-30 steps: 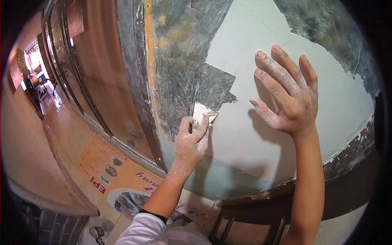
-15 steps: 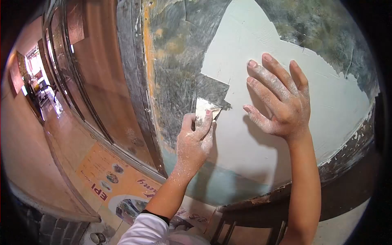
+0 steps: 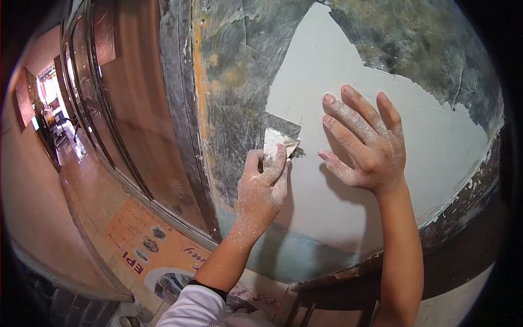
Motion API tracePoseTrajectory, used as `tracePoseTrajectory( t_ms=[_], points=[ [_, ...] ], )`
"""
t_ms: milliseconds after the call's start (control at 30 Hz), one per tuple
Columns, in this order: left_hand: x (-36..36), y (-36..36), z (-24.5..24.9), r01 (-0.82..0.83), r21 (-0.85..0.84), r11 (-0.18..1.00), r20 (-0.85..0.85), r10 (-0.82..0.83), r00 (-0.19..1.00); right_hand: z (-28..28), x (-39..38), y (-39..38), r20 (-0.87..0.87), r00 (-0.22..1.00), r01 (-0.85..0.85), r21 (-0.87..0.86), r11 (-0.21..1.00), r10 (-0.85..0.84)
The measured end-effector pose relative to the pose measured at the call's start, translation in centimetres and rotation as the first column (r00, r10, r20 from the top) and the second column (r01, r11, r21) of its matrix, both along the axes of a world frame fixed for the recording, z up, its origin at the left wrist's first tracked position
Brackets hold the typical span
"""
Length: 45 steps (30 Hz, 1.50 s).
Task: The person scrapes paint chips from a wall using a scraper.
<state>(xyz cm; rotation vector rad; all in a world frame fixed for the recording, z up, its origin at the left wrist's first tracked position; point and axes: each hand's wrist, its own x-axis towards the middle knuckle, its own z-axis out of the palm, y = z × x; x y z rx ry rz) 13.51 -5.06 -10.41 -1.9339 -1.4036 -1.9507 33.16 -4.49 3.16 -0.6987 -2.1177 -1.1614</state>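
My left hand (image 3: 260,188) is closed around a putty knife (image 3: 274,143), thumb and fingers pinching its blade, which has white residue on it. The blade lies against the bare dark wall (image 3: 234,109), right at the left edge of a white coating (image 3: 348,218). A straight-edged dark notch sits just above the blade. Over the middle of the coating is my right hand (image 3: 373,150), fingers spread and palm toward the wall, casting a shadow on it. White dust covers both hands.
A brown framed panel (image 3: 147,109) stands left of the wall's orange-stained corner (image 3: 200,82). On the floor lies a printed orange banner (image 3: 133,229). Dark bars (image 3: 305,316) show at the bottom, and a bright passage (image 3: 52,92) runs off to the far left.
The view has shifted slightly, moving the wall down and left in the picture. Relative to the wall, the putty knife has moved up toward the notch. My right hand stays over the same area.
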Motion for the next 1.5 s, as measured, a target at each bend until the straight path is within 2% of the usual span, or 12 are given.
tracePoseTrajectory(
  t_ms=[133,400,500,667,833,1000,1100,1167,1233,1367,1400,1500],
  points=[
    [0.1,0.6,0.6,0.005,0.093,0.996,-0.008,-0.005,1.000,0.2,0.1,0.0,0.011,1.000,-0.010,0.004,1.000,0.010],
    [0.2,0.4,1.9,-0.008,0.055,0.998,-0.009,0.009,1.000,0.2,0.1,0.0,0.003,1.000,-0.029,-0.010,1.000,0.029],
    [0.2,0.9,1.7,-0.016,0.111,0.994,-0.025,0.019,1.000,0.2,0.2,0.1,-0.003,0.999,-0.044,-0.017,0.999,0.044],
    [-0.8,0.4,0.9,-0.036,0.083,0.996,-0.031,0.039,0.999,0.0,0.1,0.2,-0.017,0.998,-0.055,-0.001,0.998,0.055],
    [-3.0,-0.6,-6.1,-0.024,0.059,0.998,-0.044,0.026,0.999,0.1,0.4,0.2,0.023,0.999,-0.038,0.011,0.999,0.038],
    [-3.9,-2.6,-12.9,0.019,-0.058,0.998,-0.018,-0.020,1.000,-1.9,1.7,-1.3,0.079,0.990,0.123,-0.046,0.991,-0.119],
    [-4.9,-3.1,-16.6,-0.038,-0.152,0.988,0.028,0.043,0.999,-2.9,4.9,-1.8,0.144,0.948,0.280,0.050,0.959,-0.284],
    [-5.7,-3.7,-18.2,-0.071,-0.160,0.985,0.030,0.076,0.997,-4.0,6.3,-1.7,0.147,0.936,0.306,0.105,0.946,-0.319],
    [-6.0,-4.4,-20.1,-0.039,-0.271,0.962,0.052,0.055,0.997,-4.5,6.6,-1.2,0.167,0.932,0.305,0.125,0.944,-0.323],
    [-5.5,-5.2,-21.5,-0.067,-0.204,0.977,-0.023,0.063,0.998,-4.5,6.2,-1.2,0.136,0.937,0.303,0.145,0.942,-0.322],
    [-5.0,-5.4,-21.6,-0.006,-0.280,0.960,0.048,0.021,0.999,-4.5,6.1,-1.2,0.129,0.940,0.297,0.150,0.943,-0.316],
    [-4.6,-4.8,-22.8,0.007,-0.261,0.965,0.055,0.008,0.998,-4.6,6.0,-1.3,0.113,0.948,0.280,0.149,0.948,-0.298]
  ],
)
